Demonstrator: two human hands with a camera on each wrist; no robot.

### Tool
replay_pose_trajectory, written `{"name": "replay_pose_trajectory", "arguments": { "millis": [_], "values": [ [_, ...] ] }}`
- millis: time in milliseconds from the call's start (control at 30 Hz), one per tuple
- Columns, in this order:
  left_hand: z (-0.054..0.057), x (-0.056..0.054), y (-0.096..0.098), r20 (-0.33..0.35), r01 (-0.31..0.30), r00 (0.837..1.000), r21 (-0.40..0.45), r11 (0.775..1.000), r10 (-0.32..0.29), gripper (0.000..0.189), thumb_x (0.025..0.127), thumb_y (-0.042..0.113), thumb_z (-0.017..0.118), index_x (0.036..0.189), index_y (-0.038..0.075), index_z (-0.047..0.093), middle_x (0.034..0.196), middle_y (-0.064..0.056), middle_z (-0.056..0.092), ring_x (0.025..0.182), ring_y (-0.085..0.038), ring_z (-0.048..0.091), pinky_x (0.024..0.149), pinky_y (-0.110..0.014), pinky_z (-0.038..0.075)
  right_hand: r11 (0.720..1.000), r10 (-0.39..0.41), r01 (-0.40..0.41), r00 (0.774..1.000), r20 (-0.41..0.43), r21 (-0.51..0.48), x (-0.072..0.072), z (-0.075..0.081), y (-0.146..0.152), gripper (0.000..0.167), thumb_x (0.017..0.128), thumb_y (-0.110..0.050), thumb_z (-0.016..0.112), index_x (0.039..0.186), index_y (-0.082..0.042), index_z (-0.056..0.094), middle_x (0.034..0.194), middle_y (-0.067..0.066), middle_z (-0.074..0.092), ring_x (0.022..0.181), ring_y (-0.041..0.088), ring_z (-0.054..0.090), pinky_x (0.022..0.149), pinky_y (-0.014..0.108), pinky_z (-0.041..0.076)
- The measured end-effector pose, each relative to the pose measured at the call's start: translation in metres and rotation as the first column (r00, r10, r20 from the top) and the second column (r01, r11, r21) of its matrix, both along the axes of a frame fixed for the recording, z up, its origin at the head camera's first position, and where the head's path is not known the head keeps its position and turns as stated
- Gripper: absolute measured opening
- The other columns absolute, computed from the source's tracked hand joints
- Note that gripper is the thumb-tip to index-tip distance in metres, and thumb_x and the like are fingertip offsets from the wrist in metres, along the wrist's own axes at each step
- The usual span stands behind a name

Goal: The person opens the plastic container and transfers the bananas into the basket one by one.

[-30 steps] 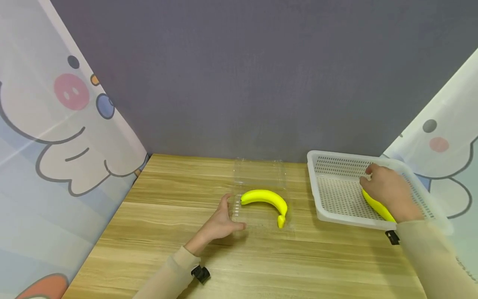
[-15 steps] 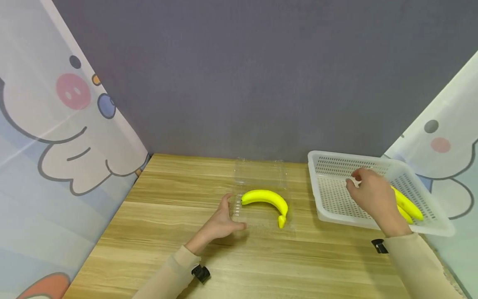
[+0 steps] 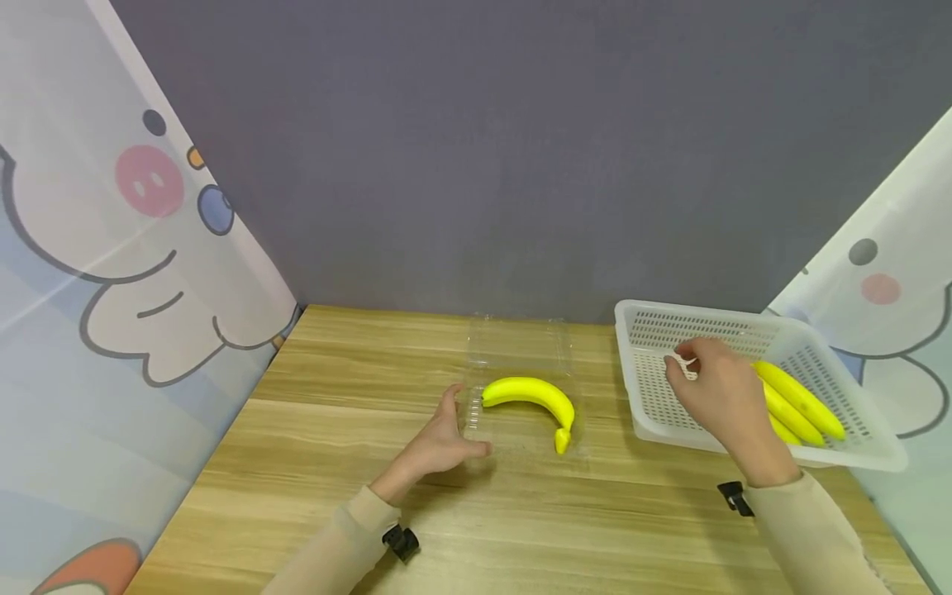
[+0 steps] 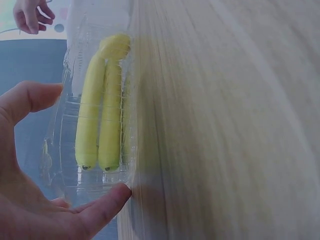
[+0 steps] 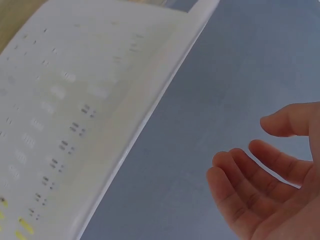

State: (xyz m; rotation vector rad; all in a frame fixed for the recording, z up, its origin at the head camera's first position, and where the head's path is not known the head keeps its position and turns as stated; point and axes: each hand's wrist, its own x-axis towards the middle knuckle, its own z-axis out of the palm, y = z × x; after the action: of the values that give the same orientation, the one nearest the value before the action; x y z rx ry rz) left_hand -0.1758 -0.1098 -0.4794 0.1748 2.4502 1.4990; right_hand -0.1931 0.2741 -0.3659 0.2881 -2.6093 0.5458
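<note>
Left hand (image 3: 435, 446) rests on the counter (image 3: 297, 463), relaxed fingers touching the clear clamshell box (image 3: 521, 388) holding one banana (image 3: 530, 392); farther right, right hand (image 3: 717, 392), loosely curled and empty, hovers over the white basket (image 3: 855, 450) holding bananas (image 3: 799, 401).

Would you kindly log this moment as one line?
left hand: steadies clamshell with banana | right hand: empty, over basket | bananas in basket
</note>
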Motion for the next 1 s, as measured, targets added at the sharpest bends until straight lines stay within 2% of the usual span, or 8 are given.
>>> {"name": "replay_pose_trajectory", "arguments": {
  "millis": [133,467,700,1000],
  "values": [
    [0.0,-0.001,0.0,0.002,0.003,1.0,0.001,1.0,-0.003,0.118,0.076,0.028,0.087,0.161,0.009,0.007,0.157,-0.036,0.027,0.142,-0.051,0.033,0.109,-0.064,0.037,1.0,0.006,-0.006,1.0,0.002,-0.009,0.002,-0.001,-0.006,0.023,0.091,-0.017,0.069,0.101,0.003,0.07,0.098,0.022,0.069,0.082,0.041,0.067,0.058,0.054,0.051],
    [0.0,-0.001,0.001,-0.009,0.008,1.0,0.01,1.0,-0.008,0.118,0.076,0.027,0.087,0.161,0.008,0.007,0.156,-0.037,0.026,0.143,-0.052,0.031,0.109,-0.065,0.035,0.997,0.073,-0.073,0.993,-0.089,-0.001,0.0,-0.001,-0.032,0.017,0.089,-0.014,0.07,0.098,0.0,0.071,0.091,0.016,0.071,0.078,0.035,0.068,0.063,0.052,0.052],
    [0.003,0.0,0.0,-0.012,0.005,1.0,0.011,1.0,-0.005,0.116,0.078,0.026,0.086,0.161,0.009,0.007,0.157,-0.037,0.025,0.143,-0.051,0.032,0.109,-0.065,0.036,0.995,0.095,-0.096,0.992,-0.086,0.0,-0.002,0.007,-0.05,0.019,0.09,-0.015,0.07,0.103,-0.001,0.071,0.094,0.014,0.071,0.081,0.033,0.068,0.065,0.051,0.054],
    [0.002,0.002,0.001,0.001,0.013,1.0,0.012,1.0,-0.013,0.117,0.078,0.027,0.086,0.161,0.01,0.005,0.157,-0.037,0.023,0.144,-0.051,0.03,0.11,-0.064,0.035,0.992,0.124,-0.125,0.987,-0.1,-0.013,-0.001,0.005,-0.064,0.017,0.089,-0.013,0.071,0.101,-0.001,0.072,0.095,0.014,0.071,0.081,0.03,0.067,0.065,0.049,0.054]
  ]
}}
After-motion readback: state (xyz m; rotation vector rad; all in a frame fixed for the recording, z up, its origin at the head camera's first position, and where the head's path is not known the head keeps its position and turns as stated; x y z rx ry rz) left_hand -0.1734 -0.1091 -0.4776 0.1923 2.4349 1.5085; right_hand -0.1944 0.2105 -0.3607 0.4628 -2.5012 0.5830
